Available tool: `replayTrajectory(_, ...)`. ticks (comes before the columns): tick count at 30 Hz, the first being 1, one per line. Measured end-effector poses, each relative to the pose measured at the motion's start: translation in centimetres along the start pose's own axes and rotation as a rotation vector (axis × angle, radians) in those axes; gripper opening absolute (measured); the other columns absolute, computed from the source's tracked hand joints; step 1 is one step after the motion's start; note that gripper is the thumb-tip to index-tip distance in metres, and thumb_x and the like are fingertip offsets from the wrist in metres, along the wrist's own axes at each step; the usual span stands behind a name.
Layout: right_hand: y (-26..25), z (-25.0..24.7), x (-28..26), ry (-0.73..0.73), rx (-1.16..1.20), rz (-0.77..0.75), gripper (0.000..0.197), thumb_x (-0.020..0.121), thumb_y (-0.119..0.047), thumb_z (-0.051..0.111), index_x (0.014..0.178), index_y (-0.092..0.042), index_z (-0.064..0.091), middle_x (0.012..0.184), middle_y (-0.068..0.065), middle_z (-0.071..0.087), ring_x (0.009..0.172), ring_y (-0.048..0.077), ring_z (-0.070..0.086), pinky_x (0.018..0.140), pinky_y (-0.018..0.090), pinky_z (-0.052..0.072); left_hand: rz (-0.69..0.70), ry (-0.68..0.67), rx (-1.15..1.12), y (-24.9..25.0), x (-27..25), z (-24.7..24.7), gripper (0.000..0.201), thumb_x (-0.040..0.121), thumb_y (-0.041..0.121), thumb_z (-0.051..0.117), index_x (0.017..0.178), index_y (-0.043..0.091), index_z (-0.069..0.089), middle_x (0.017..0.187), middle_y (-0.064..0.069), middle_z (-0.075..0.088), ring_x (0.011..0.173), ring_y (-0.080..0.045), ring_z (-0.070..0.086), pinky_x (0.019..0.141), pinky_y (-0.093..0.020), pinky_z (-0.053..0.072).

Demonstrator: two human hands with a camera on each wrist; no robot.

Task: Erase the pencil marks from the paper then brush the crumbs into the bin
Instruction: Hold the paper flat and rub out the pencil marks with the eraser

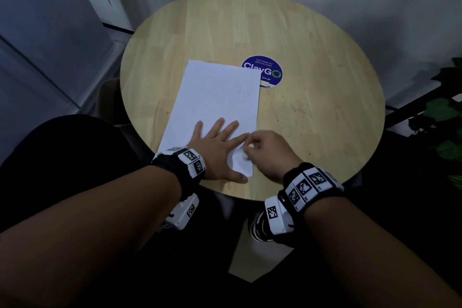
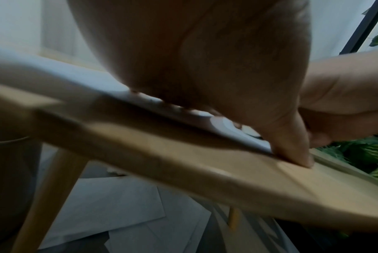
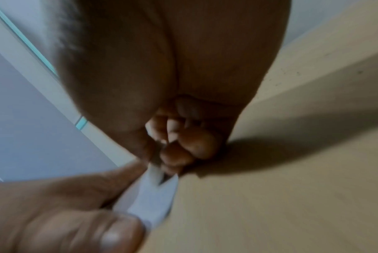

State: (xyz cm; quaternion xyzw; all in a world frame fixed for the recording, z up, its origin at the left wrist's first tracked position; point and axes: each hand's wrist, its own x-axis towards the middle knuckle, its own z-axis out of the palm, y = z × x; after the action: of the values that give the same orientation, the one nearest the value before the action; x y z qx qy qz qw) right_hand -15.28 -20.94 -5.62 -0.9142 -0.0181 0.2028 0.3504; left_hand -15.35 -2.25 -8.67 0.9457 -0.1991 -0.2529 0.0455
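A white sheet of paper (image 1: 212, 97) lies on the round wooden table (image 1: 312, 57), with small dark specks on its far right part. My left hand (image 1: 217, 147) lies flat on the sheet's near end, fingers spread and thumb on the table by the near corner. My right hand (image 1: 265, 150) pinches a small white eraser (image 1: 244, 155) and presses it on the paper beside the left index finger. In the right wrist view its curled fingers (image 3: 196, 145) meet the paper corner (image 3: 153, 198). Dark eraser crumbs (image 1: 295, 107) are scattered on the wood to the right of the sheet.
A round blue sticker (image 1: 265, 70) sits on the table, partly under the sheet's far right corner. Green plant leaves (image 1: 445, 117) stand at the right. In the left wrist view a brown container (image 2: 8, 171) stands below the table's left side, and loose sheets (image 2: 110, 205) lie on the floor.
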Motion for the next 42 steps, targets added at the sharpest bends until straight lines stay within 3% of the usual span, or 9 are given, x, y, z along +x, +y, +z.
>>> replayTrajectory(2,0.4,0.0,0.7,0.139,-0.006,0.013,0.012,0.099,-0.024,0.066,0.088,-0.025,0.07,0.073,-0.006,0.066,0.068,0.015,0.063,0.064,0.032,0.05,-0.002,-0.003,0.002,0.0,0.1,0.1,0.122,0.068,0.104,0.042,0.161,0.051,-0.017,0.172,0.01,-0.028,0.158,-0.024,-0.03,0.12,-0.072,-0.012)
replayTrajectory(7,1.3,-0.2,0.4,-0.052,0.097,0.083,0.014,0.092,-0.018,0.067,0.081,-0.023,0.073,0.073,0.004,0.076,0.065,0.021,0.067,0.066,0.035,0.054,-0.006,-0.006,-0.009,0.0,-0.2,0.0,0.111,0.072,0.105,0.028,0.161,0.054,-0.016,0.171,0.012,-0.029,0.158,-0.023,-0.03,0.12,-0.07,-0.013)
replayTrajectory(12,0.8,-0.8,0.6,0.081,0.283,0.079,0.007,0.098,-0.023,0.068,0.092,-0.024,0.071,0.075,0.012,0.073,0.055,0.019,0.059,0.053,0.033,0.047,0.01,0.01,-0.031,-0.1,0.1,-0.6,0.092,0.088,0.091,0.036,0.161,0.055,-0.008,0.174,0.008,-0.021,0.16,-0.024,-0.022,0.121,-0.071,-0.009)
replayTrajectory(22,-0.4,0.0,-0.4,-0.167,-0.027,0.008,0.011,0.09,-0.013,0.072,0.082,-0.021,0.072,0.073,0.0,0.074,0.058,0.006,0.062,0.063,0.029,0.049,-0.019,-0.012,-0.028,-0.4,0.3,-0.2,0.118,0.069,0.104,0.042,0.159,0.055,-0.016,0.17,0.013,-0.031,0.156,-0.028,-0.033,0.116,-0.077,-0.015)
replayTrajectory(27,-0.3,-0.1,0.4,0.106,0.003,0.026,0.011,0.097,-0.021,0.067,0.087,-0.024,0.07,0.07,-0.007,0.066,0.063,0.013,0.061,0.064,0.032,0.051,-0.025,-0.026,-0.011,-0.3,0.3,-0.4,0.119,0.07,0.103,0.043,0.159,0.055,-0.018,0.17,0.012,-0.031,0.156,-0.028,-0.033,0.117,-0.075,-0.015)
replayTrajectory(31,-1.0,0.0,-0.7,-0.171,-0.059,-0.003,0.015,0.092,-0.011,0.069,0.082,-0.021,0.071,0.067,-0.008,0.067,0.054,0.001,0.057,0.062,0.026,0.044,-0.017,-0.027,-0.012,-0.3,0.2,-0.3,0.121,0.068,0.104,0.043,0.16,0.054,-0.017,0.171,0.012,-0.031,0.156,-0.028,-0.033,0.116,-0.076,-0.015)
replayTrajectory(36,-0.6,-0.2,0.6,0.1,-0.009,0.019,0.016,0.096,-0.017,0.066,0.081,-0.022,0.069,0.064,-0.007,0.062,0.058,0.012,0.055,0.061,0.029,0.045,-0.02,-0.034,-0.004,-0.4,0.3,-0.5,0.12,0.069,0.103,0.044,0.16,0.054,-0.018,0.171,0.011,-0.031,0.156,-0.028,-0.033,0.116,-0.076,-0.014)
replayTrajectory(40,-1.2,0.1,-0.2,-0.161,-0.048,0.001,0.016,0.089,-0.01,0.068,0.079,-0.02,0.074,0.072,-0.004,0.073,0.063,0.01,0.066,0.064,0.029,0.05,-0.006,-0.037,-0.01,-0.4,0.2,-0.3,0.121,0.067,0.104,0.044,0.159,0.054,-0.018,0.171,0.011,-0.031,0.156,-0.028,-0.034,0.116,-0.077,-0.014)
replayTrajectory(42,-1.1,0.3,0.2,-0.076,-0.029,0.004,0.017,0.092,-0.013,0.065,0.079,-0.021,0.073,0.073,-0.004,0.073,0.062,0.008,0.064,0.063,0.029,0.05,-0.007,-0.046,-0.008,-0.4,0.1,-0.5,0.121,0.068,0.104,0.044,0.158,0.054,-0.019,0.17,0.012,-0.032,0.155,-0.028,-0.034,0.116,-0.077,-0.014)
